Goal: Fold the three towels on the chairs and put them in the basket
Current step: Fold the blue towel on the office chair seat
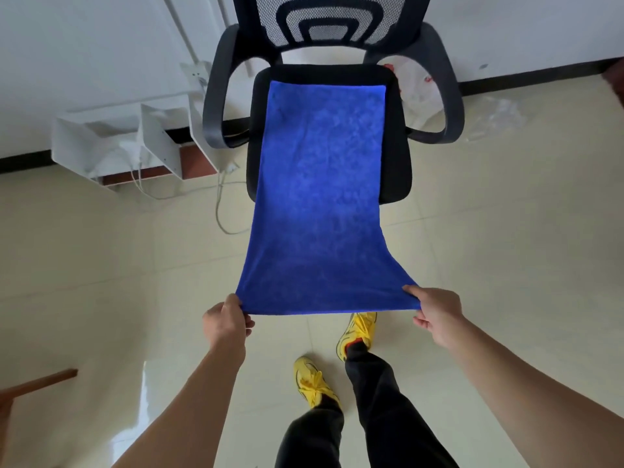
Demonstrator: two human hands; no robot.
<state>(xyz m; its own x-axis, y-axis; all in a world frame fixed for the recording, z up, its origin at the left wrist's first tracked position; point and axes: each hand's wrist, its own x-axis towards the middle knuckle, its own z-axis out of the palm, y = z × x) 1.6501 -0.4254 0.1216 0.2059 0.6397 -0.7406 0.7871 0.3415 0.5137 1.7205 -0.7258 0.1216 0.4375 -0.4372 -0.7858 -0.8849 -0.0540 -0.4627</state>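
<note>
- While its far end lies flat on the black chair seat, the blue towel stretches toward me.
- My left hand pinches the near-left corner.
- My right hand pinches the near-right corner.

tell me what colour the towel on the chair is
Bright blue towel, plain with no pattern, shown best in the head view.

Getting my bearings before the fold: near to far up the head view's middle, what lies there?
Yellow shoes → left hand, right hand gripping the near edge → blue towel → chair seat → mesh backrest.
</note>
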